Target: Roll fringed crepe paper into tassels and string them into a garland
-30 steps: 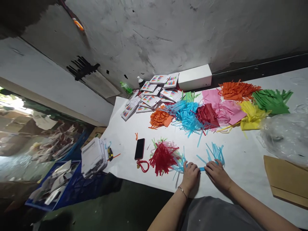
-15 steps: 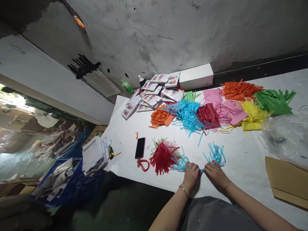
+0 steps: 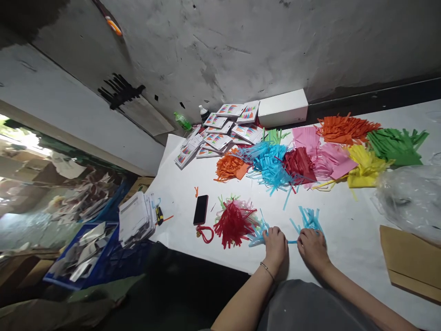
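Observation:
A light-blue paper tassel (image 3: pixel 292 242) lies across the white table in front of me, its middle a thin twisted cord. My left hand (image 3: pixel 275 243) presses down over the cord's left part, fingers curled on it. Over the right part, my right hand (image 3: pixel 312 248) is closed in the same way. Loose blue fringe fans out beyond each hand. Just left of my left hand sits a heap of finished-looking tassels (image 3: pixel 233 225), dark red on top with pale green and pink below. What lies under my palms is hidden.
Behind my hands are bundles of fringed paper: orange (image 3: pixel 230 166), blue (image 3: pixel 272 168), dark red (image 3: pixel 299 165), pink (image 3: pixel 330 161), yellow (image 3: pixel 367 168) and green (image 3: pixel 396 145). A phone (image 3: pixel 200 210), printed packets (image 3: pixel 217 141), a white box (image 3: pixel 283 110), plastic wrap (image 3: pixel 409 197) and cardboard (image 3: pixel 411 262) surround them.
My hands have drawn slightly apart, the right one shifting rightward. More of the twisted blue cord shows between them, and the right hand now covers part of the right fringe's base.

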The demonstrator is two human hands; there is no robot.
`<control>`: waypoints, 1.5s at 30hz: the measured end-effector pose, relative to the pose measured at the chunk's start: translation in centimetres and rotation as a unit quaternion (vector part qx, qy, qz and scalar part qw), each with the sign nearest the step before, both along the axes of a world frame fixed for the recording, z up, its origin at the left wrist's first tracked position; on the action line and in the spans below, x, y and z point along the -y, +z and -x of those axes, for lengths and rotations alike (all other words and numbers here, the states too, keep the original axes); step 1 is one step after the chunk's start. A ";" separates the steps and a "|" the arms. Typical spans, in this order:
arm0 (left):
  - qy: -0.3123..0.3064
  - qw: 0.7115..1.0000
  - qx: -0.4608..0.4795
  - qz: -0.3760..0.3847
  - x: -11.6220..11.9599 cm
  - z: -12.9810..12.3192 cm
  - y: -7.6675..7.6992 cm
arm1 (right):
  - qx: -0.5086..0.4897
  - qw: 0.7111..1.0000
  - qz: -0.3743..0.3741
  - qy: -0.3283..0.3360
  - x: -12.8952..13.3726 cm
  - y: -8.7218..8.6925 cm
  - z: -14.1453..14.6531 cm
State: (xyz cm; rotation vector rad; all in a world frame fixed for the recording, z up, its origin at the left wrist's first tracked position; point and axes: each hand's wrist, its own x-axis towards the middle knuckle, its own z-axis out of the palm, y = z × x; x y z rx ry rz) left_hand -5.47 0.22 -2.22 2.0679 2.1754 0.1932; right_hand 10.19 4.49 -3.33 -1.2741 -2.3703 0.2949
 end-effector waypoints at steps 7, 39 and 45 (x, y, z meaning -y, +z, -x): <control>-0.170 0.983 0.061 0.043 0.8 1.6 0.3 | -0.013 0.992 -0.025 0.120 0.2 -1.0 -0.5; 0.123 0.795 0.594 -0.010 -0.9 -1.8 12.7 | -0.257 0.964 -0.024 0.069 -0.2 9.5 -2.5; 0.036 0.864 0.502 -0.009 0.2 -0.6 12.1 | -0.235 0.955 0.135 0.122 -0.1 8.5 -3.0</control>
